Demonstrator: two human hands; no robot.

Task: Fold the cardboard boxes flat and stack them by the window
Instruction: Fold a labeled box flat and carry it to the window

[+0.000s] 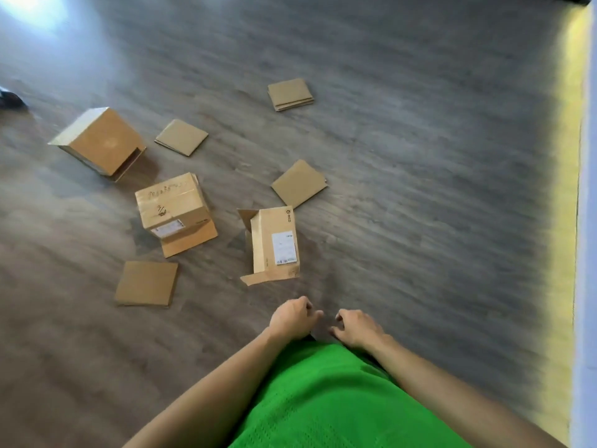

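Both the left hand [292,318] and right hand [357,328] hang loosely curled, holding nothing, just in front of the green shirt [323,399]. Beyond the shirt on the floor [420,189], the labelled box [274,244] stands unfolded, with two more boxes and flat cardboard pieces scattered past it.

The floor [403,156] is grey-brown wood-look plank, its grain running in long streaks across the room. Daylight pools in a pale, bluish-white glare [29,11] at the far left corner (bright enough to wash out the boards there) and fades toward the middle. Along the right side runs a white wall or panel [586,253], and beside it a yellowish band of light [565,221] lies on the floor, following its edge. A small dark object [9,98] sits at the left border, too blurred to tell.
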